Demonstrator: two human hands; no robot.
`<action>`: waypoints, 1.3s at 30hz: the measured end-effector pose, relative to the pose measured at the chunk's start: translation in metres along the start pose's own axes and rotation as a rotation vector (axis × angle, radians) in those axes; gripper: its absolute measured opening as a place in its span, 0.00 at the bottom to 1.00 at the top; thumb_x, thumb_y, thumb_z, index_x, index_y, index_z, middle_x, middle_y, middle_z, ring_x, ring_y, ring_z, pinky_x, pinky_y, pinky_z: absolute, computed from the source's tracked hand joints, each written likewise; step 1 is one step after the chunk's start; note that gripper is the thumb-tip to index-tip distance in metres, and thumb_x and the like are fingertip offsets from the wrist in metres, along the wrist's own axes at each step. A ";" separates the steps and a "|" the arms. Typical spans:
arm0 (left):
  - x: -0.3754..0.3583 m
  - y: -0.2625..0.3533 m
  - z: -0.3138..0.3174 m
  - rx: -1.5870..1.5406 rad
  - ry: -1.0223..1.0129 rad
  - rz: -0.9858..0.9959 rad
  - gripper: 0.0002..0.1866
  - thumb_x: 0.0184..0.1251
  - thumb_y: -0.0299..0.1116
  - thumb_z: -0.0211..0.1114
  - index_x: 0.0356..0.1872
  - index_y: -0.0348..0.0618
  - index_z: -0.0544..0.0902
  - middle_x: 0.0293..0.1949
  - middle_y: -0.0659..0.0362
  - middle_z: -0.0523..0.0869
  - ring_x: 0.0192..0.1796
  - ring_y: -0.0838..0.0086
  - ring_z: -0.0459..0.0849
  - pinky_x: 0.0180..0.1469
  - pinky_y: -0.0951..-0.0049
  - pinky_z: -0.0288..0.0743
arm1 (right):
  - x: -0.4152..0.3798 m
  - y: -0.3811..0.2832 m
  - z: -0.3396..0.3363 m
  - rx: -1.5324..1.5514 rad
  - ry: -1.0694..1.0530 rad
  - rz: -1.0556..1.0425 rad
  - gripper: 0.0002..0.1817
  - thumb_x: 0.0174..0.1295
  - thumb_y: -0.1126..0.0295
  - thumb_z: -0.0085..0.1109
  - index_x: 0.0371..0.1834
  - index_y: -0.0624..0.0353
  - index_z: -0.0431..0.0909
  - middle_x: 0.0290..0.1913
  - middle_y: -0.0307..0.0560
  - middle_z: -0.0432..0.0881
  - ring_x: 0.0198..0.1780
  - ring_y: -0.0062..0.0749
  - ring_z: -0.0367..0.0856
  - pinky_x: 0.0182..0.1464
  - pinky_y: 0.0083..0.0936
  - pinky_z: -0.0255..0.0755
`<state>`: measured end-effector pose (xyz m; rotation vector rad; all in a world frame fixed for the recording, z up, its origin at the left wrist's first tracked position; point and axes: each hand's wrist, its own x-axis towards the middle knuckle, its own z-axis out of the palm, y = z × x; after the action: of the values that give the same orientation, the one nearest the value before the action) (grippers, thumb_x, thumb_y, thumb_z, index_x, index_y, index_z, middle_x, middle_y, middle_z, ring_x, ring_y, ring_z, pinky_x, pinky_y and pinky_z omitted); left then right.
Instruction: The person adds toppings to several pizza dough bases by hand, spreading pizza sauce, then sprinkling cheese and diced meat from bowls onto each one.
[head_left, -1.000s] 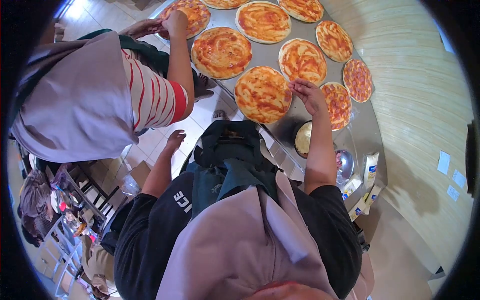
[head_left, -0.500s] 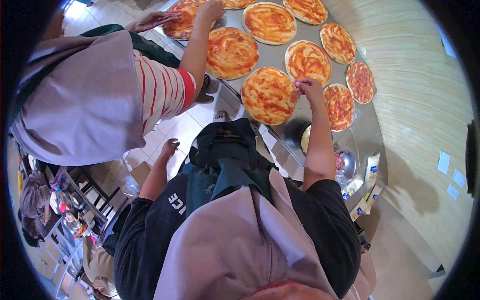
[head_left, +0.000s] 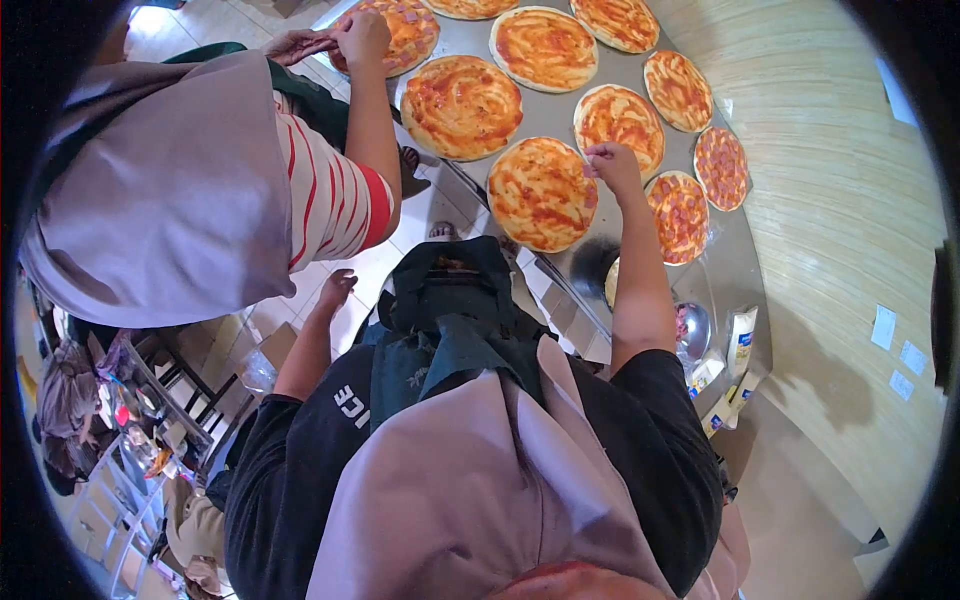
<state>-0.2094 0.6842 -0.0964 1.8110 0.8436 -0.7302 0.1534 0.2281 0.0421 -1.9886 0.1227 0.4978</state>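
My right hand reaches over the counter with its fingertips pinched on a small pink piece of ham. It hovers at the right rim of a sauce-covered pizza; a few pink bits lie near that edge. Just behind my fingers is another sauced pizza. Two smaller pizzas, a near one and a far one, carry many pink meat pieces. Low at my side, away from the counter, my left hand has curled fingers; what they hold, if anything, is hidden.
A co-worker in a striped sleeve stands at left, both hands above a pizza. Several more sauced pizzas cover the metal counter. A metal bowl with pink meat and some packets sit at right beside the wall.
My right hand has lifted slightly back from the pizza's rim. My left hand has risen slightly. The co-worker's hands have come together, drawn left over their pizza.
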 end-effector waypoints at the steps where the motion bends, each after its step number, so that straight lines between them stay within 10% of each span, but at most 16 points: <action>1: 0.001 -0.001 0.000 -0.003 0.000 0.000 0.20 0.57 0.40 0.56 0.48 0.42 0.73 0.36 0.54 0.80 0.32 0.72 0.79 0.23 0.75 0.66 | 0.002 -0.001 0.002 0.017 -0.052 -0.001 0.04 0.45 0.77 0.55 0.25 0.65 0.76 0.21 0.42 0.77 0.19 0.21 0.75 0.21 0.16 0.68; 14: -0.006 -0.012 -0.002 -0.037 0.017 -0.036 0.20 0.57 0.38 0.58 0.49 0.39 0.72 0.37 0.52 0.80 0.32 0.72 0.79 0.30 0.74 0.69 | 0.019 -0.020 0.026 -0.559 -0.076 -0.279 0.07 0.42 0.73 0.59 0.27 0.61 0.77 0.22 0.48 0.77 0.26 0.31 0.76 0.30 0.24 0.69; 25: -0.010 -0.015 0.004 -0.070 0.014 -0.066 0.21 0.55 0.38 0.61 0.48 0.37 0.72 0.36 0.52 0.80 0.30 0.72 0.77 0.34 0.74 0.70 | 0.019 -0.019 0.012 0.299 -0.214 0.025 0.12 0.48 0.82 0.53 0.38 0.72 0.69 0.30 0.50 0.76 0.30 0.31 0.80 0.30 0.18 0.76; 39: -0.013 -0.028 0.003 -0.118 0.041 -0.089 0.21 0.55 0.37 0.60 0.49 0.37 0.72 0.35 0.53 0.80 0.30 0.73 0.77 0.32 0.74 0.71 | 0.026 -0.043 0.036 0.042 -0.214 0.070 0.05 0.48 0.79 0.57 0.29 0.67 0.75 0.23 0.42 0.78 0.22 0.20 0.75 0.23 0.14 0.69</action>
<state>-0.2403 0.6865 -0.1018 1.6968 0.9792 -0.6866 0.1798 0.2826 0.0542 -1.8818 0.0690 0.7443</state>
